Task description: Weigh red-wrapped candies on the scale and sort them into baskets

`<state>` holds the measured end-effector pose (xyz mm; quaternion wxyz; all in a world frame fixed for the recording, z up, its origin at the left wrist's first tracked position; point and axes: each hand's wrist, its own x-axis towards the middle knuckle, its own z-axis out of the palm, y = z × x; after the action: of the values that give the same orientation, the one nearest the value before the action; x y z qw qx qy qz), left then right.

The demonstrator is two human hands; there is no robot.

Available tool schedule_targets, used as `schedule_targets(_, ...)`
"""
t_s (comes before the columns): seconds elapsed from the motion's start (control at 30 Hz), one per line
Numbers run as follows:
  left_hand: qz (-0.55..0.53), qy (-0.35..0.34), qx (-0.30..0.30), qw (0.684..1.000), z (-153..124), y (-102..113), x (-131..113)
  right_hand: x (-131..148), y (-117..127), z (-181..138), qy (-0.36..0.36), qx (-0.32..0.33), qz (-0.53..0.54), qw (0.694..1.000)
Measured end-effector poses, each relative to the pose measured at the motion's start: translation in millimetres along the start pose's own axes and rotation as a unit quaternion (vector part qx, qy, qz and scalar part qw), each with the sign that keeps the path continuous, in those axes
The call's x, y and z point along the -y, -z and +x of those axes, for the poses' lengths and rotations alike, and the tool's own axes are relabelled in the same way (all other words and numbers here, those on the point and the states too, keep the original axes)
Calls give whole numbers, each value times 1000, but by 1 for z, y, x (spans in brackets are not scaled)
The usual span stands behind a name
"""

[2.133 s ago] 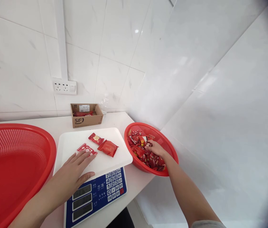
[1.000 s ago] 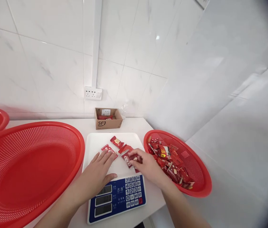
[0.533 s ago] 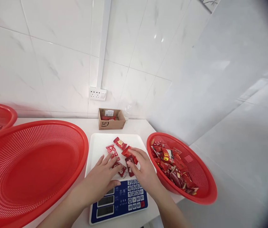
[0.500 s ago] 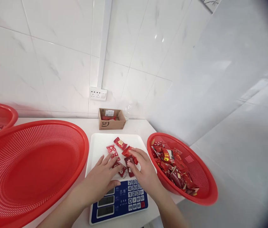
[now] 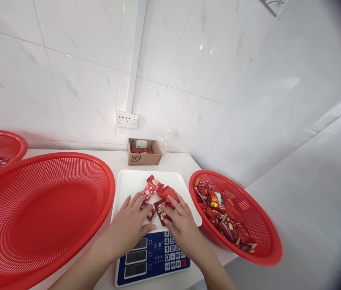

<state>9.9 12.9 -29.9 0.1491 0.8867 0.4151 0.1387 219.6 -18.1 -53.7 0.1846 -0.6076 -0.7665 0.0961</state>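
Several red wrapped candies (image 5: 157, 194) lie in a small cluster on the white pan (image 5: 128, 184) of a blue-faced scale (image 5: 152, 257). My left hand (image 5: 130, 222) lies flat on the pan with fingers spread, fingertips touching the candies on the left of the cluster. My right hand (image 5: 183, 226) also lies flat, fingers stretched onto the candies at the right of the cluster. Neither hand grips anything.
A small red mesh basket (image 5: 261, 249) full of red candies sits right of the scale. A large empty red basket (image 5: 43, 213) lies at the left, another basket (image 5: 4, 141) with candies behind it. A cardboard box (image 5: 145, 152) stands by the wall under a socket (image 5: 127, 120).
My right hand came out of the small basket and set more candies on the pan. Both hands have since drawn the candies closer together.
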Motion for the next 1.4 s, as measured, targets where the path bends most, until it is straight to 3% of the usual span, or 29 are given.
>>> schedule_targets(0.17,-13,7,-1,1000,0,5,-2,5,-2,7,-23,18,-8,1000)
schedule_targets(0.63,-21,-16,3,1000,-1,3,3,-18,-2,13,-53,-38,-15,998)
schedule_targets(0.93,2,-53,-5,999,3,-4,7,-10,10,7,-27,0,75,997)
schedule_targets(1.07,-2,-55,-27,998,4,-13,12,-18,10,-3,-29,-50,90,994)
schedule_targets(1.27,-3,-33,-22,999,6,-11,10,-47,19,-29,-75,-192,76,976)
schedule_targets(1.4,-17,-23,-6,1000,9,-5,9,-72,35,-48,-122,-210,40,969)
